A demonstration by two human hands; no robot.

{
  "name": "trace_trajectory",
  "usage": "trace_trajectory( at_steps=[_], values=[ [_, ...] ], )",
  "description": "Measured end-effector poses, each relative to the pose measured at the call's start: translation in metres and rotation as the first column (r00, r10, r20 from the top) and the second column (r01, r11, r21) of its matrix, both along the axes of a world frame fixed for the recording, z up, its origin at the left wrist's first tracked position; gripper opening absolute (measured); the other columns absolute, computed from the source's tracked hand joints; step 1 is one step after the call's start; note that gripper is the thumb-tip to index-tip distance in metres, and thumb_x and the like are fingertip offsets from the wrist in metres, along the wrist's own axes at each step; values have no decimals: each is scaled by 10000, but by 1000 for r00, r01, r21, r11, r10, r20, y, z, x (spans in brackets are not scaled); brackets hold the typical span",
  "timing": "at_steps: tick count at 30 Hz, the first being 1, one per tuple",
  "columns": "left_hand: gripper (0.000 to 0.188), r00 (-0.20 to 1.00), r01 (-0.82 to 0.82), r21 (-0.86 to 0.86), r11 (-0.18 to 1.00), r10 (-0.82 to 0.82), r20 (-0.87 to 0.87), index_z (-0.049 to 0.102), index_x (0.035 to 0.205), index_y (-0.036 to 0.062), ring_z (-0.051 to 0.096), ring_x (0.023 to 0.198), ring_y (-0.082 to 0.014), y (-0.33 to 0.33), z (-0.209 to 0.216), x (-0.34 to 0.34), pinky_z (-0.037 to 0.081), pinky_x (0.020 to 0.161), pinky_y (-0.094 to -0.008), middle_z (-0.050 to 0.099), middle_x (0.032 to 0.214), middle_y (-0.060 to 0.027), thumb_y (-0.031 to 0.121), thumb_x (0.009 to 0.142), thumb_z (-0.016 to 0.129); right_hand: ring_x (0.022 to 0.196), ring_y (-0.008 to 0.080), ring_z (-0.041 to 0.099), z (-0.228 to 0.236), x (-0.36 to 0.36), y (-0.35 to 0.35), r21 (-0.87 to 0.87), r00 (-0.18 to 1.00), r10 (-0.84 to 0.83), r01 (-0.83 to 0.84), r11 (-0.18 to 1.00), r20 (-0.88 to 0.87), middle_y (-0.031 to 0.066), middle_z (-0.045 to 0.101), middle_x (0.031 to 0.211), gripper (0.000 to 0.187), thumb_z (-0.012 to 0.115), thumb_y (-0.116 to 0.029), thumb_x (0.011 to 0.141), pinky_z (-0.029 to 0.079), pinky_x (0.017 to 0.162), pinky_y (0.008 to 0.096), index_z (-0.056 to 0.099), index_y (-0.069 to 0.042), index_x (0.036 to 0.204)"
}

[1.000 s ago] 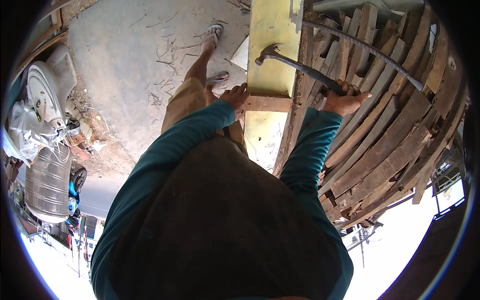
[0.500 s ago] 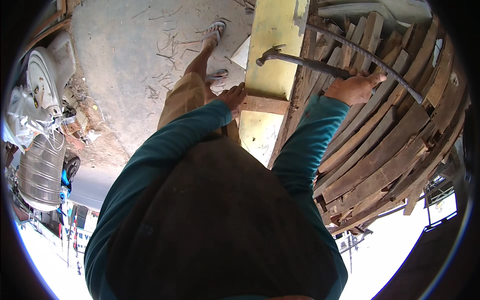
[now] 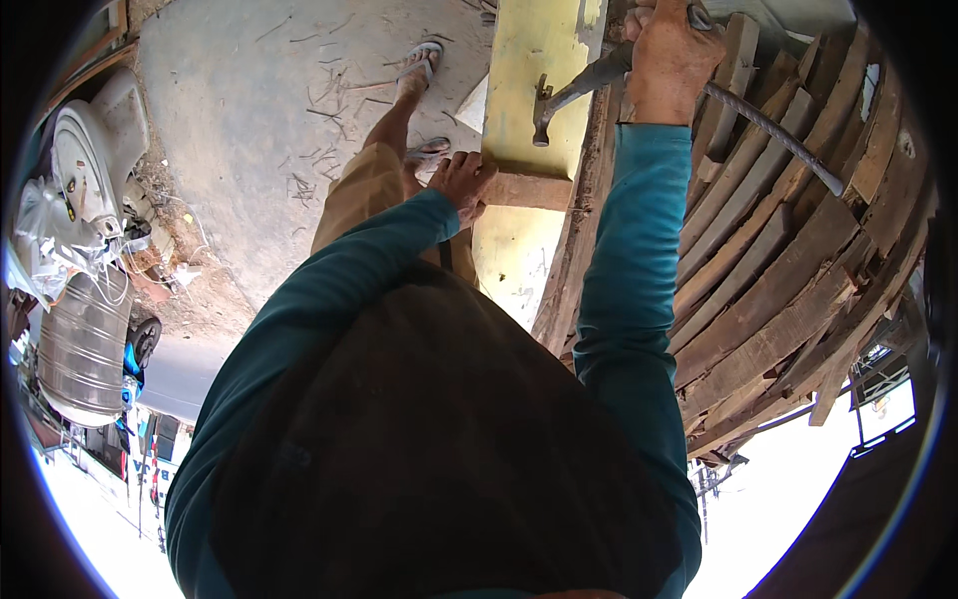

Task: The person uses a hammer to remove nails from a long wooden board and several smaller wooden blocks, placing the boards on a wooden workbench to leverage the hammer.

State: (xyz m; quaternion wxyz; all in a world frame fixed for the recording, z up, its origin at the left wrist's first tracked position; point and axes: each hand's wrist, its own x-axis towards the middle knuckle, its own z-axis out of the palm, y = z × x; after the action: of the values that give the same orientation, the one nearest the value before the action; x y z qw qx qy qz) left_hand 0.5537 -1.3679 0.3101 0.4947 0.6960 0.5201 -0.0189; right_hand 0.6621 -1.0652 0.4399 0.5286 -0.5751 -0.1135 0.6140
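My right hand (image 3: 675, 62) is closed around the handle of a claw hammer (image 3: 589, 80) at the top of the view. The hammer's metal head hangs over a yellow-painted board (image 3: 534, 60). Across that board lies a short brown wooden strip (image 3: 531, 190). My left hand (image 3: 463, 186) grips the left end of this strip, fingers curled over it. Just right of my right hand, a ridged metal bar (image 3: 773, 130) rests on stacked planks; my hand hides its far end.
Old wooden planks (image 3: 768, 280) are piled along the right. Bent nails (image 3: 324, 105) litter the concrete floor (image 3: 230, 120) on the left. My sandalled foot (image 3: 424, 62) stands beside the board. White plastic items (image 3: 85, 170) and a ribbed metal cylinder (image 3: 85, 344) are at far left.
My right hand has moved up and away from me with the hammer, and its head has turned and shifted slightly. My left hand stays on the wooden strip.
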Motion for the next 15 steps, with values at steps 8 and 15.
trace_trajectory(
  at_steps=[8, 15],
  values=[
    [688, 968, -249, 225, 942, 246, 40, 465, 1355, 80, 471, 1154, -377, 50, -31, -12, 443, 969, -498, 466, 1222, -166, 192, 733, 737, 469, 139, 488, -37, 4, 76, -249, 682, 541, -485, 838, 492, 15, 491, 556, 435, 628, -406, 971, 396, 447, 311, 568, -63, 710],
    [708, 976, -219, 249, 944, 213, 50, 436, 1380, 63, 492, 1171, -392, 68, -50, -11, 447, 976, -498, 482, 1266, -180, 174, 745, 728, 401, 129, 441, -36, -14, 45, -33, 680, 287, -361, 932, 675, 6, 499, 521, 412, 686, -351, 937, 328, 386, 306, 576, -73, 653]
  ],
)
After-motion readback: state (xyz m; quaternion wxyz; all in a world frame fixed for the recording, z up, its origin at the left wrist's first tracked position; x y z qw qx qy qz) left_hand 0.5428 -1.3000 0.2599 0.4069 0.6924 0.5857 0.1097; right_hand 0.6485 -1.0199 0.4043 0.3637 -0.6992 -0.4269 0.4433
